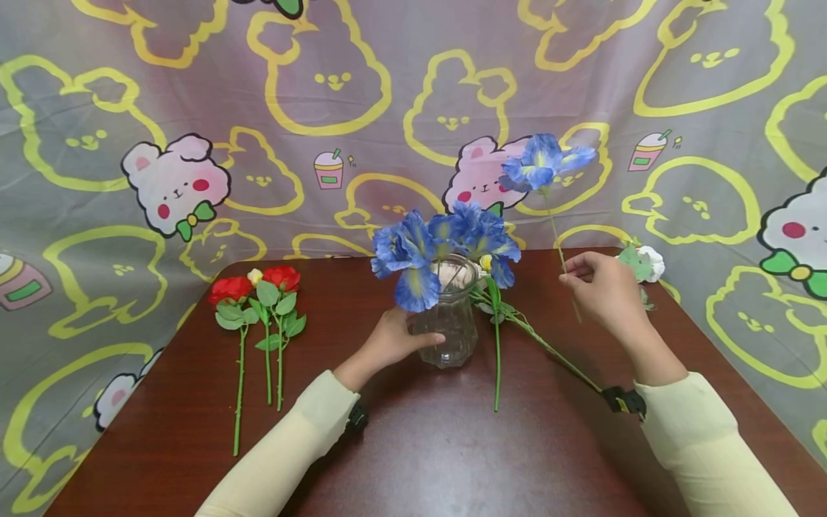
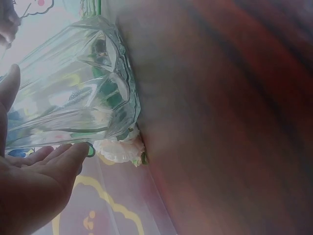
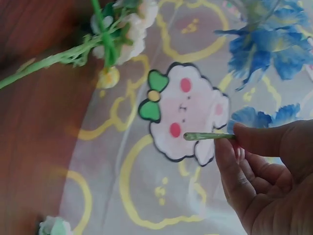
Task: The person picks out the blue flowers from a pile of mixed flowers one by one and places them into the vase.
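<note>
My left hand (image 1: pixel 389 339) holds a clear glass vase (image 1: pixel 457 327) by its left side, the thumb across its front. The vase stands upright on the table, with several blue irises (image 1: pixel 416 248) spreading over its rim. In the left wrist view, the ribbed lower wall of the vase (image 2: pixel 73 93) lies between thumb and fingers. Up to the right of the vase, my right hand (image 1: pixel 606 291) pinches the thin stem of another blue iris (image 1: pixel 541 164) between thumb and fingertips. The cut end of that stem (image 3: pixel 205 136) sticks out below the pinch in the right wrist view.
Red roses (image 1: pixel 281 278) and a small pale-yellow flower (image 1: pixel 255 276) lie at the left of the brown table (image 1: pixel 388 445). Behind and right of the vase lie a yellow bud (image 1: pixel 486 263) and long green stems (image 1: pixel 549 348). A white flower (image 1: pixel 651 263) lies beyond my right hand.
</note>
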### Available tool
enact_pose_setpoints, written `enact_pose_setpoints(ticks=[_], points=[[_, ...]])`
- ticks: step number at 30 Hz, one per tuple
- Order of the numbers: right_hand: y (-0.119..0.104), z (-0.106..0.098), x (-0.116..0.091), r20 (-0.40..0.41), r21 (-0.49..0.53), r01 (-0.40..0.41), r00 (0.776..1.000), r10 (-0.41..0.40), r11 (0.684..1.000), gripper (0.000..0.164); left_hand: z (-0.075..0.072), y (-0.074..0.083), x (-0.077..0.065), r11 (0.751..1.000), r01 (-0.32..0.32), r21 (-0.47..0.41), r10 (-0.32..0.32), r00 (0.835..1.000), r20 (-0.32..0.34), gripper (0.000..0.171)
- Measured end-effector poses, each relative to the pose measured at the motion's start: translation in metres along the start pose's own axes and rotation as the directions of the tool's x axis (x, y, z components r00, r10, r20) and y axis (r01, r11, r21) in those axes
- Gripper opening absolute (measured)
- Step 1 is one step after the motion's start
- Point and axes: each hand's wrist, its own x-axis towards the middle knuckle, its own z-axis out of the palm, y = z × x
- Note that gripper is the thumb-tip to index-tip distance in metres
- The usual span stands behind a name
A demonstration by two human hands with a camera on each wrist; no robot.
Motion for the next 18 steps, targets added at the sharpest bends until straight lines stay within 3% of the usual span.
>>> enact_pose_setpoints(ticks=[7,12,18], points=[[-0.026,-0.004,-0.006,-0.104,0.047,0.067,0.993,-0.062,0.997,0.015,-0.004,0.000,-0.001,0.999,-0.015,-0.033,0.016,1.000,0.010,0.071],[-0.042,-0.006,-0.011,-0.135,0.077,0.106,0.986,-0.095,0.991,0.016,-0.017,-0.003,0.000,0.997,-0.028,-0.076,0.027,0.999,-0.024,0.078],[-0.054,-0.007,-0.016,-0.168,0.109,0.154,0.977,-0.134,0.982,0.016,-0.044,-0.003,-0.004,0.994,0.061,-0.093,-0.068,0.995,-0.076,0.082]])
